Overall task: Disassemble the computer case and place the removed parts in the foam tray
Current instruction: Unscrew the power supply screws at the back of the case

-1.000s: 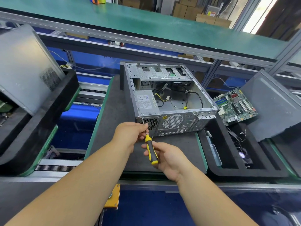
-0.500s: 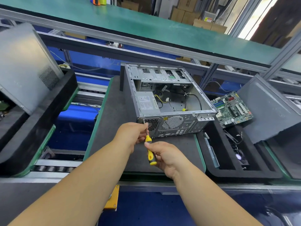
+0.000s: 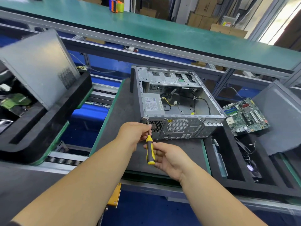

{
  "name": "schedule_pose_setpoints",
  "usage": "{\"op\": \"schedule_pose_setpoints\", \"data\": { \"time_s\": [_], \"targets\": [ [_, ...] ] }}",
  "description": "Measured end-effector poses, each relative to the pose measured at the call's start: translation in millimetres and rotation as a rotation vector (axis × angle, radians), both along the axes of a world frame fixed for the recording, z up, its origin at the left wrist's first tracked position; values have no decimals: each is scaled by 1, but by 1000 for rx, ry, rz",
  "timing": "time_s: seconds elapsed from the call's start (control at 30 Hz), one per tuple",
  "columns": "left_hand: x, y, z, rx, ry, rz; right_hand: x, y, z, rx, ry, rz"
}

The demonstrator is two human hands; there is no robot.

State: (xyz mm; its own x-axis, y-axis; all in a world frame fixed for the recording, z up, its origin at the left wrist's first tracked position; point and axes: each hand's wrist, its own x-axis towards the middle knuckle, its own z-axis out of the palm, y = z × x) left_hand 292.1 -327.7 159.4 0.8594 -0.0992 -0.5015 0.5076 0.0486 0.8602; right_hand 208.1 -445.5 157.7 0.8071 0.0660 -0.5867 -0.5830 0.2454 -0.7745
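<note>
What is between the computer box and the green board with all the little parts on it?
In the head view, only the black foam tray's wall lies between the computer case and the green circuit board, which leans on that tray.

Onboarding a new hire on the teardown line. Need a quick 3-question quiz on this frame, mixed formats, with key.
1. True or false: the motherboard is mounted inside the computer case.
2. Multiple choice: where does the tip of the screwdriver sit? A) at the top left corner of the case's rear panel; B) on the drive cage at the far end; C) on the motherboard.
3. Fill in: the right hand holds the screwdriver's yellow and black ____, while the left hand pinches its metal shaft.

Key:
1. False. It lies outside, right of the case, on the foam tray.
2. A
3. handle
</note>
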Motion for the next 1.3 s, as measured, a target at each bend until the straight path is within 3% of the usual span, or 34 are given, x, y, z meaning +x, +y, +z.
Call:
{"op": "schedule_pose_setpoints", "data": {
  "time_s": [0.23,0.43,0.73,1.03,1.3],
  "targets": [
    [-5,-8,4,30,21,35,0,-4,-5,-14,-26,109],
    [-8,-3,3,-26,-6,27,4,-2,-5,-10,4,72],
    [-6,1,-1,48,-25,10,4,5,-6,-88,-13,37],
    [-5,-1,-7,25,-48,25,-1,-7,-9,50,-1,64],
    [-6,-3,-2,-36,-5,13,0,-7,-8,-26,-30,30]
  ]
}}
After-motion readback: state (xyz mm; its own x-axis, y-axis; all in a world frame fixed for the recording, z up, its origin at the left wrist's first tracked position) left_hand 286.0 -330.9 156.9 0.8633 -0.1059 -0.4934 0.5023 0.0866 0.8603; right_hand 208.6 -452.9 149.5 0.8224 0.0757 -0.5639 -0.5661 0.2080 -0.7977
